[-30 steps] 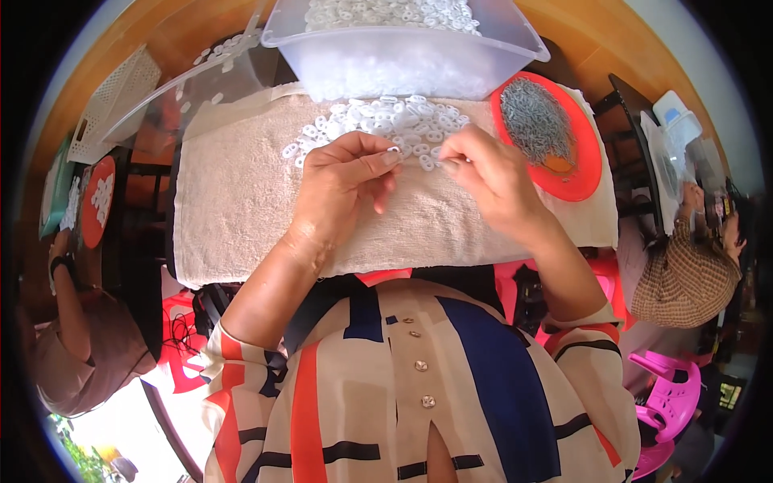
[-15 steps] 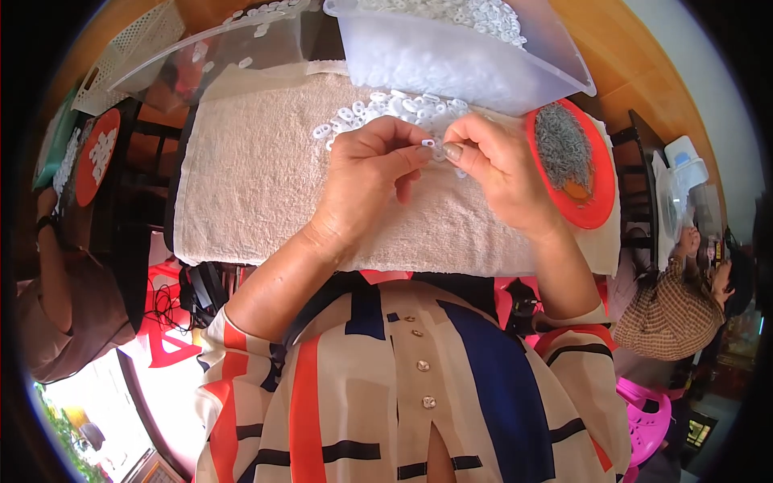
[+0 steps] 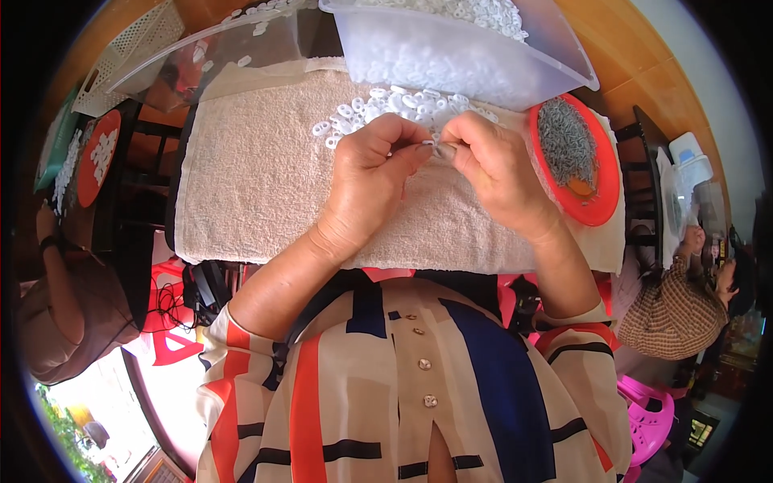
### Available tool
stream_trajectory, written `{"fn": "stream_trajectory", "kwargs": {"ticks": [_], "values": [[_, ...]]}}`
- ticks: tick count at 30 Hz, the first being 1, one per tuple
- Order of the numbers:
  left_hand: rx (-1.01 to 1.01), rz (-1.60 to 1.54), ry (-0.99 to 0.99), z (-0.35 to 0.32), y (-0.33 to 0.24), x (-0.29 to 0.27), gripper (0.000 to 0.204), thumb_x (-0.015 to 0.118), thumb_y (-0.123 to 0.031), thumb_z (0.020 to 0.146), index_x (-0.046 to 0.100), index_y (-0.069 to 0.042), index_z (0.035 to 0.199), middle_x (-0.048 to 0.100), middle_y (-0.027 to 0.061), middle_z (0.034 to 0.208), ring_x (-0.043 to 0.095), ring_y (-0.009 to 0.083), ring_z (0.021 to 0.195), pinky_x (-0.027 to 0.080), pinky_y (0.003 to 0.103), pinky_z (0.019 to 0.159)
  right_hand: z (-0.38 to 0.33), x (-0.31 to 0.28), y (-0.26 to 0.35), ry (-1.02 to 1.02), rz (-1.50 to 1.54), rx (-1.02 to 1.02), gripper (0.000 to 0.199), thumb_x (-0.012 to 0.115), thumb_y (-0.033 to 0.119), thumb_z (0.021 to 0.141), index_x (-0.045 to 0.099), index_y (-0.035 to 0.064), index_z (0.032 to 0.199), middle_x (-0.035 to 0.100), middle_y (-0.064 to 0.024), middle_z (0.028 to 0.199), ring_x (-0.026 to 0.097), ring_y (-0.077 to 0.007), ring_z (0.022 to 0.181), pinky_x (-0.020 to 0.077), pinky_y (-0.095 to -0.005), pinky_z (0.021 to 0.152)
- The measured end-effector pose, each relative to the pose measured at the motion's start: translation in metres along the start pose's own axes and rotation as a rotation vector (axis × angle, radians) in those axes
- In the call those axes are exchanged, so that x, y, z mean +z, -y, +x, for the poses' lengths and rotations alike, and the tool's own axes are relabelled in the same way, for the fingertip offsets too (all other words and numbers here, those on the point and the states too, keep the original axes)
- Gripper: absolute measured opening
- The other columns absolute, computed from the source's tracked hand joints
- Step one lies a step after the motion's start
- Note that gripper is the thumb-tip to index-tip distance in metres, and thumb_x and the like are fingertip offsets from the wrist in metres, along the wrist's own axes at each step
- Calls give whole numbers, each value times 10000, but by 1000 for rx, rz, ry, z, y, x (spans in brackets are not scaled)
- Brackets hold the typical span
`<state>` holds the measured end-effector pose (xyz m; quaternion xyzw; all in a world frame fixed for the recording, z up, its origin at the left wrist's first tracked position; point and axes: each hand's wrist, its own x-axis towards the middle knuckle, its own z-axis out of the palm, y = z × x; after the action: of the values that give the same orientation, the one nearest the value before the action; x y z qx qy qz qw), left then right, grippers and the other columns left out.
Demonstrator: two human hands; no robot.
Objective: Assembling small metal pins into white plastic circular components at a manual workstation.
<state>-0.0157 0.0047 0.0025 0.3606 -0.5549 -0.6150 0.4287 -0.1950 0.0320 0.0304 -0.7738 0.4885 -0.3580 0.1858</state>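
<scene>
My left hand and my right hand meet over the towel, fingertips almost touching. Between them sits a small white plastic piece, mostly hidden by the pinching thumbs and forefingers. The left fingers are closed on it; what the right fingertips pinch is too small to make out. Just beyond lies a loose pile of white oval plastic pieces with holes. To the right of my right hand, a red oval plate bears a heap of small thin grey parts and something orange.
A beige towel covers the table. Behind the pile stands a translucent bin full of white pieces; a clear tub stands at the back left. People sit at side tables, one on the left, one on the right.
My fingertips have closed in around the white piece, which showed more plainly before. The right hand has tilted slightly; both forearms are nearly where they were.
</scene>
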Motion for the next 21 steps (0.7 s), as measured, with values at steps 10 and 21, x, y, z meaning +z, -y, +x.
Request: {"fn": "stream_trajectory", "kwargs": {"ticks": [10, 21], "values": [[48, 39, -64, -3, 5, 2, 50, 640, 20, 835, 640, 23, 885, 624, 17, 766, 535, 72, 718, 463, 226, 662, -1, 20, -3, -110, -1, -74, 80, 543, -25, 843, 524, -7, 920, 568, -124, 778, 569, -241, 695, 453, -315, 638], [-124, -265, -171, 2, -6, 1, 47, 645, -21, 872, 629, 21, 859, 571, 19, 677, 473, 68, 498, 375, 214, 425, 4, 17, -2, -97, 476, 280, 100, 612, 118, 934, 593, 23, 957, 562, 35, 763, 503, -42, 705, 394, -194, 612]]}}
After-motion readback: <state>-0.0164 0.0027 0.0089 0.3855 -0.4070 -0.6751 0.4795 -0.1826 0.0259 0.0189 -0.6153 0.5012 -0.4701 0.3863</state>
